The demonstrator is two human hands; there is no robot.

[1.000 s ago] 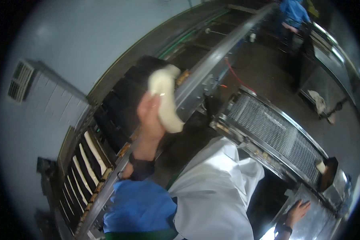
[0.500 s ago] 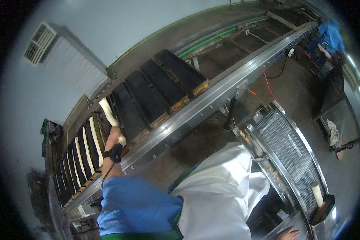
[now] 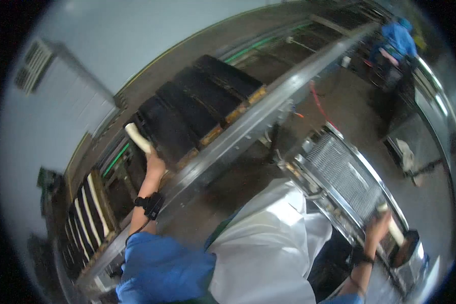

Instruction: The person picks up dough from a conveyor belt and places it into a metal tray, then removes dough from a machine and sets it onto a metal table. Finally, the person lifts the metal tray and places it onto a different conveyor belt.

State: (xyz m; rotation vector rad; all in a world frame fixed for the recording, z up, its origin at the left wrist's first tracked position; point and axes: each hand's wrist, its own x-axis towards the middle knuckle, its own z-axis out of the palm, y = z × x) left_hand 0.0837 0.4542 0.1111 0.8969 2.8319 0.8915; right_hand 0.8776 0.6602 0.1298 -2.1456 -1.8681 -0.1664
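Note:
My left hand (image 3: 155,164) reaches over the steel rail (image 3: 248,126) and grips the near end of a pale dough log (image 3: 137,138), which lies along the edge of a black baking pan (image 3: 167,129) on the line. My right hand (image 3: 378,226) is low at the right, closed over a second dough log (image 3: 396,234) at the end of the mesh conveyor (image 3: 339,172). Both wrists carry dark bands. A white apron and blue sleeves fill the bottom of the view.
Further left, pans (image 3: 88,207) hold several white dough logs. Three empty black pans sit further up the line. A person in blue (image 3: 397,38) stands at the far right. A cloth (image 3: 405,152) lies on the floor, and a red cable hangs off the rail.
My right hand has come up from the steel surface onto the dough log at the mesh conveyor's end. My left hand stays on the dough log in the pan, drawn back slightly.

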